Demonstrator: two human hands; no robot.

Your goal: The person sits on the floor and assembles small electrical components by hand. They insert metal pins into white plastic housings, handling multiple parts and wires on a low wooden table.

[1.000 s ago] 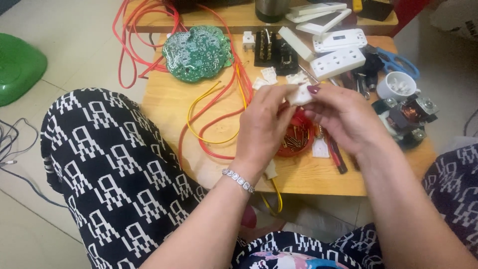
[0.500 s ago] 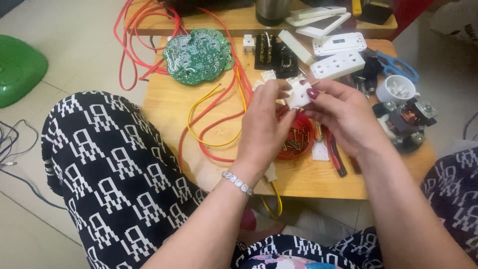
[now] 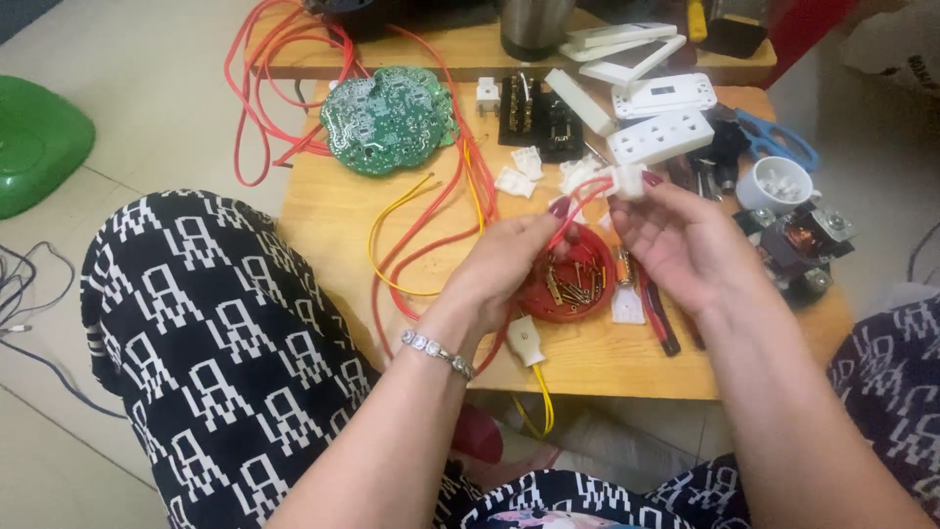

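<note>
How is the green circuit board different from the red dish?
The green circuit board is flat, bigger, and lies bare near the table's far left. The red dish is smaller, holds little metal pieces, and sits partly hidden under the left hand. Both are roundish and rest on the table.

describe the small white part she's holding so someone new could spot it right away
Start at the low wooden table and find the red dish of brass screws near its front edge. Just above it, the right hand pinches a small white plastic connector at its fingertips. Unlike the loose white pieces nearby, a red wire runs from it towards the left hand.
</note>
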